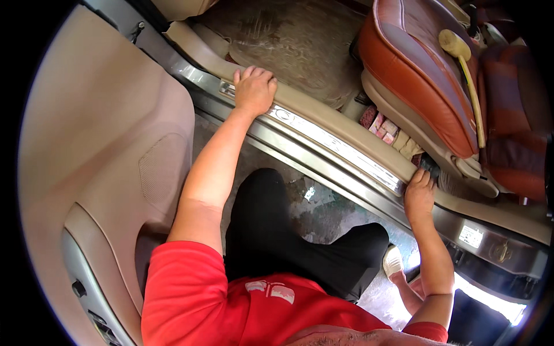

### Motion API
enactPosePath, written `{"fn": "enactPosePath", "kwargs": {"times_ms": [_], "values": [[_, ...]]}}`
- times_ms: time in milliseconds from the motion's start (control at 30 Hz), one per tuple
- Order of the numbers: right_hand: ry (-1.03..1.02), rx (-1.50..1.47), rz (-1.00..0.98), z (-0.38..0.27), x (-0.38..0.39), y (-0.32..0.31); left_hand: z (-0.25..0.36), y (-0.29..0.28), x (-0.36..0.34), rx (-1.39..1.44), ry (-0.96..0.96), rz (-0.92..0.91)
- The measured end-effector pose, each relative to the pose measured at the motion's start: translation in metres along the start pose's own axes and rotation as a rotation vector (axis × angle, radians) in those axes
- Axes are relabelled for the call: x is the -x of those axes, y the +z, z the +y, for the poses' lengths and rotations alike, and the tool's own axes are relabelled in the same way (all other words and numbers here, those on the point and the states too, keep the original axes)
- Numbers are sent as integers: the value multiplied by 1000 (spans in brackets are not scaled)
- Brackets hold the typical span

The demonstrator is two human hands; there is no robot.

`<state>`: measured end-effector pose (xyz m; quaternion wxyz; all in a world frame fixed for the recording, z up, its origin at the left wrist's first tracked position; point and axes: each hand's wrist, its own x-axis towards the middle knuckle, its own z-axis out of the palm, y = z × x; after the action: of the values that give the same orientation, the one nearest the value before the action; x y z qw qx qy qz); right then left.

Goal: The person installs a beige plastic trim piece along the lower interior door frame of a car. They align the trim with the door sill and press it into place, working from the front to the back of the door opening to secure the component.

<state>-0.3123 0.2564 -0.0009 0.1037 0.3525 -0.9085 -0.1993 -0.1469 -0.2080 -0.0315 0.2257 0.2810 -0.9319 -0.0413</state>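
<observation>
A long beige door sill trim (340, 128) with a shiny metal scuff plate (323, 137) runs along the bottom of the car's door opening. Near its left end my left hand (255, 92) presses on it, fingers closed and curled over the inner edge. My right hand (419, 195) grips the same trim past the right end of the plate, its fingertips hooked over the far side. Both arms are stretched forward and set well apart. The undersides of the fingers are hidden.
A beige door panel (109, 115) stands open on the left. Inside, a brown leather seat (415, 69) carries a mallet (468, 75) with a pale head. Packets and cloth (388, 128) lie beneath the seat, beside the dirty car floor (294, 49). My bent knees (259, 196) are below the sill.
</observation>
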Motion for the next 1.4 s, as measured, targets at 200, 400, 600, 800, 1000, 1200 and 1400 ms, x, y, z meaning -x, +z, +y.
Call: {"fn": "enactPosePath", "kwargs": {"times_ms": [200, 400, 600, 800, 1000, 1200, 1400], "values": [[-146, 40, 169, 1, 0, -1, 1, 1, 1, 27, -3, 29], [-236, 22, 48, 10, -4, -2, -4, -3, -1, 59, -18, -24], [-207, 9, -31, 3, -9, -8, -7, -3, 2, 56, -2, -13], [-191, 66, 11, 2, -9, 7, -6, -1, -6, 17, -6, -71], [-181, 123, 66, -8, -12, 0, -3, 3, -10, -81, 27, -210], [-128, 51, 92, -14, -1, -1, 7, 0, -8, -87, 98, -110], [-316, -306, -246, 24, -24, -34, 2, 9, -11, -126, 109, -110]]}}
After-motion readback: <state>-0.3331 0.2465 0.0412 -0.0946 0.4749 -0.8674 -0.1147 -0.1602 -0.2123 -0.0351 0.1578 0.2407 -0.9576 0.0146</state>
